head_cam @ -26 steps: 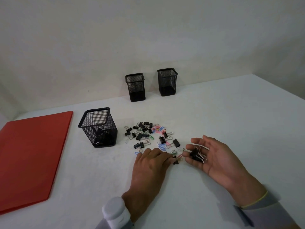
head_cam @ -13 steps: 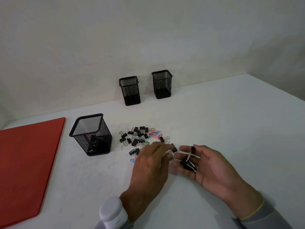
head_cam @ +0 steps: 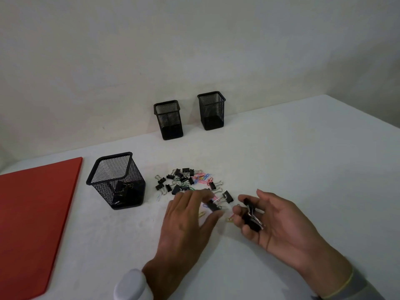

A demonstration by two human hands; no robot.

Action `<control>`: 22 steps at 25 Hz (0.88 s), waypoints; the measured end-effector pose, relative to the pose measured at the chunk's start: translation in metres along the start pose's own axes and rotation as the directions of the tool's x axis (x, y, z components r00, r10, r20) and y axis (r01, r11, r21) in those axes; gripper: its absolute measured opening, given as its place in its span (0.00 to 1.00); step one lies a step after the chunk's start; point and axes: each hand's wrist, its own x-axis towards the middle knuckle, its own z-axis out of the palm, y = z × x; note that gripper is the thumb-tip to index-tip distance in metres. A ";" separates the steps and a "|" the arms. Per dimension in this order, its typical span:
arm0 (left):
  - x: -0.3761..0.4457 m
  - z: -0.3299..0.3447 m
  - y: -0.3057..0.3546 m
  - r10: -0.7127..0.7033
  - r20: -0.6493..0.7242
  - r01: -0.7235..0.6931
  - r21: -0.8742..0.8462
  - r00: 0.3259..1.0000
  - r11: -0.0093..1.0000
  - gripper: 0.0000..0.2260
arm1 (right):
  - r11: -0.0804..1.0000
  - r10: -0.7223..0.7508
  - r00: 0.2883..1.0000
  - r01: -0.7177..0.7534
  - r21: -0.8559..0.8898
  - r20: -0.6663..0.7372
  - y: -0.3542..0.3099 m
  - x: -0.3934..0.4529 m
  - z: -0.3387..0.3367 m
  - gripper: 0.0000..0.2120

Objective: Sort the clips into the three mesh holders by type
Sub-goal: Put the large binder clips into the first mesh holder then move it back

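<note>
While a red folder (head_cam: 32, 204) lies leftward, two far holders (head_cam: 170, 120) stand unobstructed.

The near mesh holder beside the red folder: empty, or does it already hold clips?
Not empty. Through the near mesh holder's wall, a cluster of black binder clips shows at the bottom. Their count cannot be told.

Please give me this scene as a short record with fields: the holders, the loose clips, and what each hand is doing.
near holder: upright beside the pile, black binder clips inside
far holders: two, and, by the wall, contents unclear
clip pile: binder clips and coloured paper clips, mixed
left hand: fingers on a binder clip
right hand: palm up, holding several binder clips
red folder: flat, far left
</note>
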 end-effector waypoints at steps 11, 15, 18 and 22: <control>0.018 0.022 0.010 -0.011 0.039 0.017 -0.154 0.999 0.988 0.17 | 0.993 -0.087 0.996 0.089 0.078 -0.022 -0.003 -0.001 -0.002 0.14; 0.027 0.039 -0.003 -0.032 0.103 0.020 0.114 0.994 0.993 0.20 | 0.994 -0.093 0.994 0.097 0.057 -0.062 -0.003 -0.001 -0.003 0.08; 0.030 0.046 0.000 -0.058 0.082 0.048 0.121 0.995 0.992 0.17 | 0.994 -0.090 0.994 0.093 0.055 -0.056 -0.003 -0.001 -0.002 0.08; 0.031 0.036 0.009 -0.078 -0.039 0.074 -0.080 0.996 0.994 0.15 | 0.994 -0.103 0.994 0.104 0.045 -0.038 -0.002 -0.002 0.001 0.09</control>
